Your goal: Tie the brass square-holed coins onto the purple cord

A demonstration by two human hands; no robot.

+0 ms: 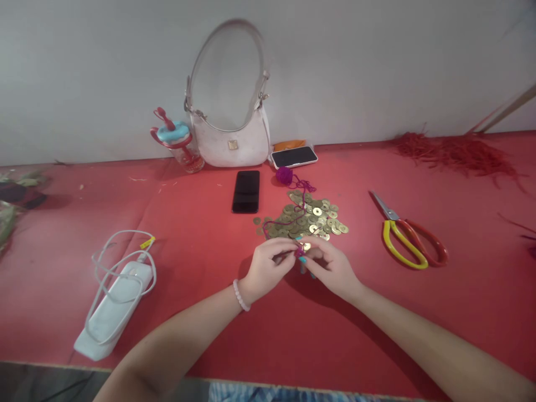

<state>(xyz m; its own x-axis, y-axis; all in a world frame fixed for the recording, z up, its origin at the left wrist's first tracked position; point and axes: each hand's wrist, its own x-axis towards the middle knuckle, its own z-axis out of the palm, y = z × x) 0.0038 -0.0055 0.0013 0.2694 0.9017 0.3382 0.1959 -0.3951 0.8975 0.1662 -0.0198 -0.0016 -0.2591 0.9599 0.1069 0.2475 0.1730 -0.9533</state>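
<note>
My left hand [274,259] and my right hand [329,262] meet over the red table, just in front of a pile of brass coins [288,220] with holes. Between their fingertips is a small bit of purple yarn [299,252]; both hands are closed in a pinch on it. From there a strand runs over the coins back to a purple yarn ball [284,176] behind the pile. One shiny coin [307,246] shows right by the fingertips. Whether the yarn passes through a coin is hidden by the fingers.
A black phone [246,192] lies left of the coins, with a white-edged phone [294,157] behind. Against the wall stand a white handbag [230,139] and a lidded cup [184,146]. Scissors [404,234] and red fibres [456,153] lie right; a white power bank [117,310] with cable, left.
</note>
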